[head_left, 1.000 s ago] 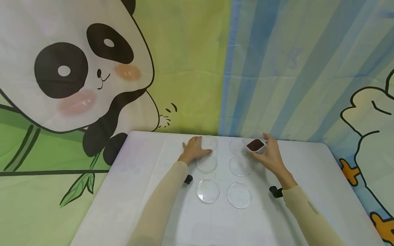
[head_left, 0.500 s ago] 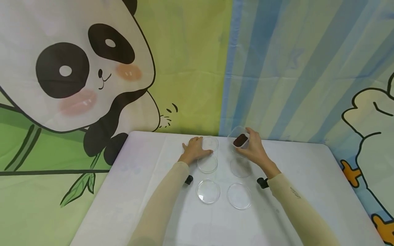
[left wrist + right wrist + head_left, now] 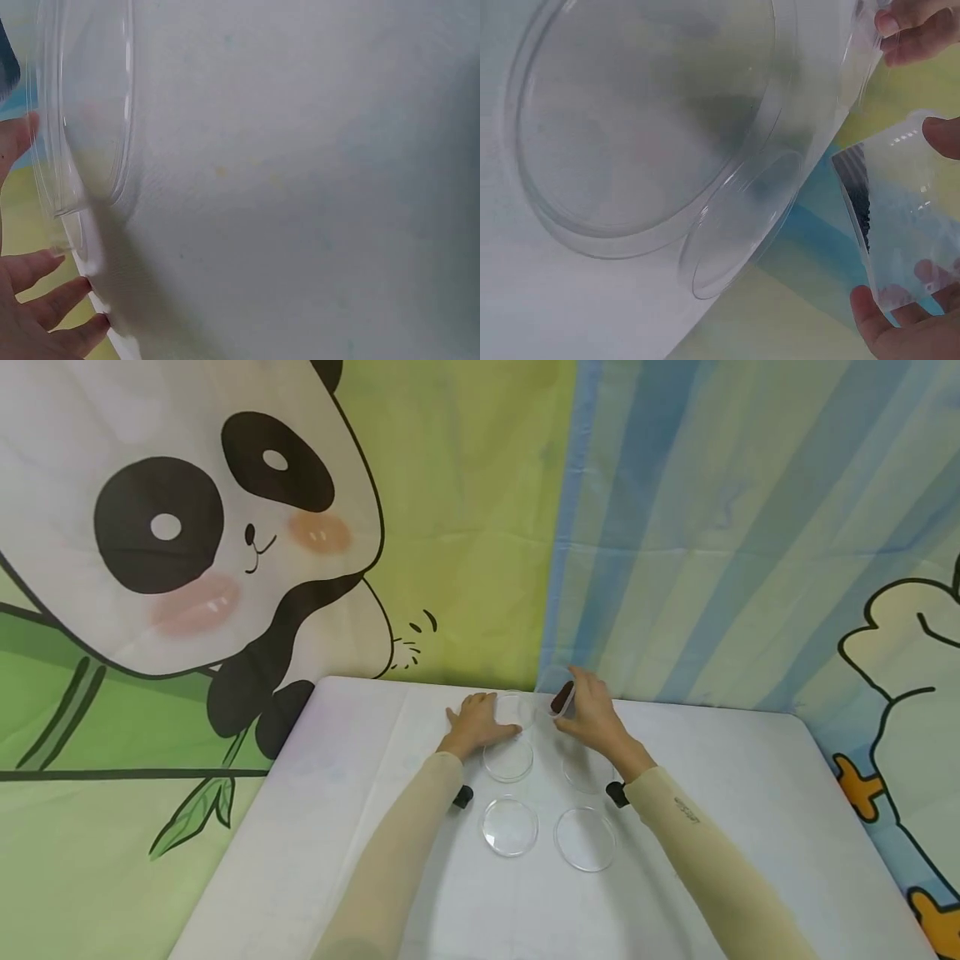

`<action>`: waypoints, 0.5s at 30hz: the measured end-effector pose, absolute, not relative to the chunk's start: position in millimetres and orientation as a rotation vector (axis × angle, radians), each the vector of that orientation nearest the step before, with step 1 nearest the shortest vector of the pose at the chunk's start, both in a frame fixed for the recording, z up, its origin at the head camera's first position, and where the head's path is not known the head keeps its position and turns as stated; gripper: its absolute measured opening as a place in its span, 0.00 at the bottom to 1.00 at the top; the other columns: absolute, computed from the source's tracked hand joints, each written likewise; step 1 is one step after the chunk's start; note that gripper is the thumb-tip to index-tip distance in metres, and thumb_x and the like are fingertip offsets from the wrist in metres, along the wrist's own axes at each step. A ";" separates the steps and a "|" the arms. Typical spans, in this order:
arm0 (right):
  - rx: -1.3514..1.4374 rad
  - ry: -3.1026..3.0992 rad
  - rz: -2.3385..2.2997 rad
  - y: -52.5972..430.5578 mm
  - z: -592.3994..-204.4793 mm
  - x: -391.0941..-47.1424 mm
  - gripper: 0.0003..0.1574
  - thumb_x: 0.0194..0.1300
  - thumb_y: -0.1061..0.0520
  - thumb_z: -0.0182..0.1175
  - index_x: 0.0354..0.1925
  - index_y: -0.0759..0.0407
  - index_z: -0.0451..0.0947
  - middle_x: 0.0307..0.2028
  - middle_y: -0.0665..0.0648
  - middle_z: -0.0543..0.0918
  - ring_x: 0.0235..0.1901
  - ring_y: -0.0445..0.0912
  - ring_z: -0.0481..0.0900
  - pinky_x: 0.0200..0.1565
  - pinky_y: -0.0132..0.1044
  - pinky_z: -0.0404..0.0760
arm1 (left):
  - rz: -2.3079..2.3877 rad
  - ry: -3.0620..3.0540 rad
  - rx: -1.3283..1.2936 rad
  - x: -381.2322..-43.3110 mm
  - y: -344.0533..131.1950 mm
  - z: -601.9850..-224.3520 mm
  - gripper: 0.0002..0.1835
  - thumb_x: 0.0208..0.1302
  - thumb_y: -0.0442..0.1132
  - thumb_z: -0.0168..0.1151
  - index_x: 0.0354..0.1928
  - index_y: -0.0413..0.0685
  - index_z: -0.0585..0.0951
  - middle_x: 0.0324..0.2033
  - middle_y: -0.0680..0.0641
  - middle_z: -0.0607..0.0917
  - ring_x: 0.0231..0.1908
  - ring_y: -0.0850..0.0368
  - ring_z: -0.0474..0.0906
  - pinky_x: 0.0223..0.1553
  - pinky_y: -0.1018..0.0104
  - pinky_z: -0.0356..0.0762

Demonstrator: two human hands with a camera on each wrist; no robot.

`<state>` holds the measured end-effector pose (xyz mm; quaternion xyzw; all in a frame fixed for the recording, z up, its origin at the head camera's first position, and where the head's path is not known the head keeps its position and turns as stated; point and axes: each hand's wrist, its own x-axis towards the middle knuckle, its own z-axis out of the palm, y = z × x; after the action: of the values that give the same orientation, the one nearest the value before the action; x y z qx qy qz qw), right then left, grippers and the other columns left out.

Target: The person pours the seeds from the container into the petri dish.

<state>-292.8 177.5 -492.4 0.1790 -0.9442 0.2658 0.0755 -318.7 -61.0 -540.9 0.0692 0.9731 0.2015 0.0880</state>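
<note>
My left hand [image 3: 474, 727] grips the clear petri dish [image 3: 516, 707] at the back left, thumb at its near side and fingers at its far side. In the left wrist view, the spread fingertips [image 3: 56, 304] lie at the table's far edge. My right hand [image 3: 597, 717] holds a translucent plastic container [image 3: 904, 199], thumb on one side and fingers on the other. Tipped leftward, the container has its mouth close to the back-left dish. Dark brown granular material [image 3: 562, 697] lies inside, gathered toward the mouth in the right wrist view.
Several more clear petri dishes stand in two columns, among them the middle-left dish [image 3: 507, 762], front-left dish [image 3: 510, 827], front-right dish [image 3: 585, 839] and middle-right dish [image 3: 587, 771]. A cartoon-printed curtain [image 3: 465, 527] hangs behind the white table [image 3: 720, 777].
My right hand has carried the container leftward from above the back-right dish toward the back-left one, tipping it further. The left hand has stayed at its dish.
</note>
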 end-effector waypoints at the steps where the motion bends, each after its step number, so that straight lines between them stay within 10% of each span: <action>1: 0.554 -2.835 0.772 175.9 -492.2 -293.9 0.63 0.53 0.57 0.76 0.74 0.72 0.49 0.68 0.76 0.61 0.67 0.70 0.59 0.66 0.62 0.59 | 0.603 2.894 0.203 -318.6 -61.0 -540.1 0.50 0.56 0.72 0.64 0.74 0.50 0.66 0.70 0.43 0.68 0.72 0.44 0.57 0.64 0.24 0.45; 15: 0.646 -2.880 0.469 162.4 -492.7 -300.8 0.63 0.53 0.55 0.76 0.75 0.69 0.50 0.69 0.72 0.63 0.67 0.69 0.59 0.62 0.64 0.64 | 0.637 2.888 0.201 -318.4 -61.5 -539.6 0.50 0.55 0.71 0.66 0.73 0.49 0.67 0.70 0.43 0.68 0.72 0.44 0.57 0.64 0.24 0.44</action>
<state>-300.8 162.4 -492.7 0.2157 -0.9608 0.1564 0.0766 -318.4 -61.5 -539.6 0.0676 0.9704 0.2141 0.0887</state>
